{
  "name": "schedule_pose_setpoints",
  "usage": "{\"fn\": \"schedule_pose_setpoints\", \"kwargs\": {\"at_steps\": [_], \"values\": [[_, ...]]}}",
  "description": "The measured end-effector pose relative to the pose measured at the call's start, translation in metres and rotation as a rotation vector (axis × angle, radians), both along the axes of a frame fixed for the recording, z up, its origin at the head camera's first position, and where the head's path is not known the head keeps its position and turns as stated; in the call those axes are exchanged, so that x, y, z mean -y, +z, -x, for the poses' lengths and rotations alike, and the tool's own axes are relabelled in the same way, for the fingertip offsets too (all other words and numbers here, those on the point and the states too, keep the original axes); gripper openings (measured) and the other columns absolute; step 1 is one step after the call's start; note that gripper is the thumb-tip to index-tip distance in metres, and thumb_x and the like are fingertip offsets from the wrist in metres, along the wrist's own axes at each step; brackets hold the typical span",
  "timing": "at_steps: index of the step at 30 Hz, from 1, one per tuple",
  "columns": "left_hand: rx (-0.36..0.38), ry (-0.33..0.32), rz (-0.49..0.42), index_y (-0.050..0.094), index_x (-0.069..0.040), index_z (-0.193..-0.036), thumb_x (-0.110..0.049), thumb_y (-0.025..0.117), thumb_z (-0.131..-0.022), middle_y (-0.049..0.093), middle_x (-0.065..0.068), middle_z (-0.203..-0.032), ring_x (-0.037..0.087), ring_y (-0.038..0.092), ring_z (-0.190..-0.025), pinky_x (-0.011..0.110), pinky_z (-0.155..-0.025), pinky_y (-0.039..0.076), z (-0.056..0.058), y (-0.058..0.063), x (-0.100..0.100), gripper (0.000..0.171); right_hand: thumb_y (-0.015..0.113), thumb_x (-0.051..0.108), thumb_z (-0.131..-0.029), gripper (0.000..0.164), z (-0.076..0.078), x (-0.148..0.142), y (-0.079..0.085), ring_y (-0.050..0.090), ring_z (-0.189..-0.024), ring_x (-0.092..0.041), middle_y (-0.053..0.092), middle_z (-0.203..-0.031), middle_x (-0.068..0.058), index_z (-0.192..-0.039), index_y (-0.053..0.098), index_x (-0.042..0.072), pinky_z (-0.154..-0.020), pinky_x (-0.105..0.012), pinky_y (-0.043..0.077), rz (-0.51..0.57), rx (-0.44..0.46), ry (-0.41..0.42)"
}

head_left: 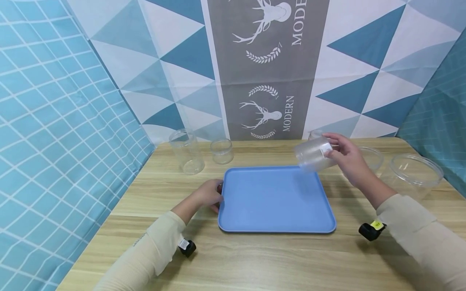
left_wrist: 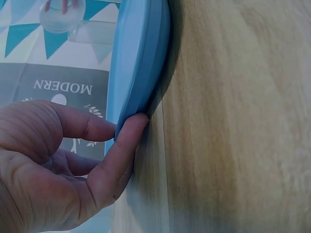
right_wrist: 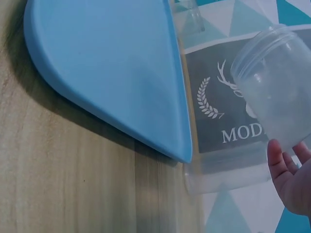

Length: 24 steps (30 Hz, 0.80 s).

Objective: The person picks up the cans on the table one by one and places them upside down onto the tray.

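My left hand [head_left: 211,194] is at the left edge of a blue rectangular tray [head_left: 273,202]. In the left wrist view, the thumb and fingers [left_wrist: 130,133] pinch the tray's rim [left_wrist: 141,63]. My right hand [head_left: 347,157] holds a clear plastic jar [head_left: 314,155] with a small white label, tipped sideways above the tray's far right corner. The jar's threaded mouth points away from the palm in the right wrist view, where the right hand [right_wrist: 294,187] grips its other end. Nothing shows inside this jar.
A tall clear jar [head_left: 187,153] and a short one [head_left: 222,151] stand behind the tray at left. At right are a round clear container [head_left: 373,158] and a larger one [head_left: 416,171]; a small jar [head_left: 315,134] is partly hidden behind the held jar. Patterned cloth [head_left: 269,68] hangs behind.
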<state>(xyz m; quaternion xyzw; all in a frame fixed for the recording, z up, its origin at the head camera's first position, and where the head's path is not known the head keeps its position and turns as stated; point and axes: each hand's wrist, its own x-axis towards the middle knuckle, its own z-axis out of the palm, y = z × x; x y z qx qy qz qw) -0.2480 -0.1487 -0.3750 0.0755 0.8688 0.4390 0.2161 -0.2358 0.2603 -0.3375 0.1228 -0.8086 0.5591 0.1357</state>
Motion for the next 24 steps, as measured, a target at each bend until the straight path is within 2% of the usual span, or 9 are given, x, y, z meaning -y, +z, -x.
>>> {"fn": "schedule_pose_setpoints", "kwargs": {"at_steps": [5,10,13,19,24], "values": [[-0.007,-0.002,0.016,0.039,0.011,-0.139,0.019,0.052,-0.074,0.057,0.022,-0.107,0.031,0.066,-0.067,0.037,-0.054,0.059,0.000,0.000,0.000,0.067,0.057,0.012,-0.095,0.049,0.000,0.006,0.004,0.048,-0.104,-0.021,0.047,-0.133,-0.015,-0.143,0.047,0.010,-0.069,-0.018,0.053,-0.101,0.019,-0.040],[-0.011,-0.002,0.028,0.038,0.011,-0.140,0.019,0.052,-0.074,0.057,0.022,-0.108,0.031,0.067,-0.066,0.037,-0.054,0.059,0.000,0.000,0.000,0.068,0.061,0.014,-0.093,0.048,0.001,0.011,0.005,0.047,-0.109,-0.029,0.048,-0.134,-0.017,-0.140,0.050,0.013,-0.068,-0.021,0.053,-0.166,0.053,-0.062],[-0.011,-0.003,0.030,0.039,0.011,-0.140,0.019,0.052,-0.075,0.057,0.022,-0.107,0.030,0.066,-0.066,0.037,-0.054,0.059,0.000,0.000,0.000,0.068,0.064,0.016,-0.092,0.049,0.002,0.013,0.005,0.047,-0.111,-0.034,0.049,-0.134,-0.017,-0.139,0.051,0.015,-0.068,-0.027,0.054,-0.206,0.060,-0.069],[-0.011,-0.002,0.029,0.039,0.010,-0.141,0.018,0.052,-0.075,0.057,0.022,-0.106,0.030,0.066,-0.067,0.037,-0.054,0.059,0.001,-0.001,0.000,0.068,0.067,0.019,-0.090,0.052,0.002,0.016,0.005,0.048,-0.112,-0.042,0.048,-0.133,-0.022,-0.140,0.052,0.013,-0.074,-0.051,0.054,-0.326,0.027,-0.074],[-0.006,0.009,0.022,0.040,0.009,-0.140,0.019,0.052,-0.075,0.058,0.021,-0.106,0.029,0.066,-0.067,0.038,-0.054,0.059,-0.001,0.001,-0.001,0.067,0.069,0.019,-0.087,0.053,0.003,0.018,0.004,0.048,-0.109,-0.041,0.049,-0.132,-0.021,-0.137,0.054,0.012,-0.075,-0.053,0.049,-0.395,-0.021,-0.061]]}}
